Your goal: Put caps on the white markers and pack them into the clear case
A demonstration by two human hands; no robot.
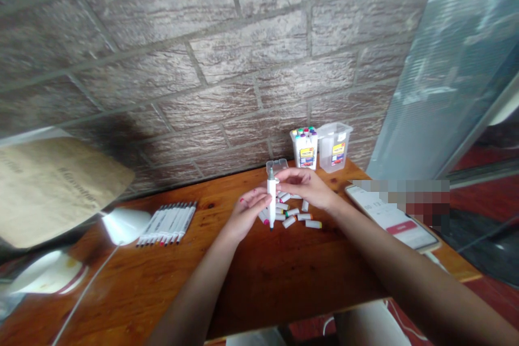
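Looking at a rough brick wall [227, 59] up at 12 o'clock, above a glossy wood counter [316, 275]. Got a white marker [272, 203] right at the dial's centre, upright in view, dark end down. Held in the left hand [247, 213], thumb against the barrel. Closed in at the top end from 2 o'clock, fingertips of the right hand [306, 186]; can't tell whether pinching or just steadying. Probably light and stiff, a bit slick on the plastic, and not very fragile (short of mashing the tip, anyway). Best to take hold around mid-barrel, away from both ends. Just below and right, around 4 o'clock, a scatter of short white pieces [290, 221] with coloured ends (caps, maybe?). Over at 9 o'clock, a neat row of markers [168, 224]. Near 1 o'clock, a filled marker tub [306, 150]; at 2, a see-through container [333, 148]. Out at 3, a phone [391, 219].
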